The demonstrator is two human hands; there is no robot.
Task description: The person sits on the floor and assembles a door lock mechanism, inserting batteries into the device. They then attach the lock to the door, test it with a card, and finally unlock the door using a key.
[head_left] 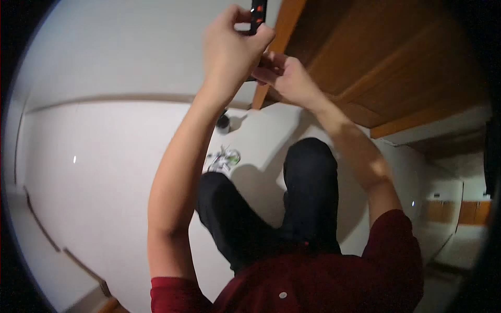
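Pinching a slim black bar with orange-red marks (258, 18) in the bare left hand (227, 52), beside an orange-brown wooden frame (289, 23). With the bare right hand (295, 86) curled just below, cannot tell whether closed on anything. Could slip if tugged against so narrow a pinch, then drop toward the smooth white floor (115, 182).

The floor (120, 167) was pale and smooth, with a small bright glint at left. On it lay a jumbled cluster (223, 160) of whitish, dark and green bits, too blurred to name. Farther out, apart from the cluster, was a small dark, roughly cylindrical object (223, 123), its shadow falling to the right. Broader, soft-edged shadows darkened the floor nearby.
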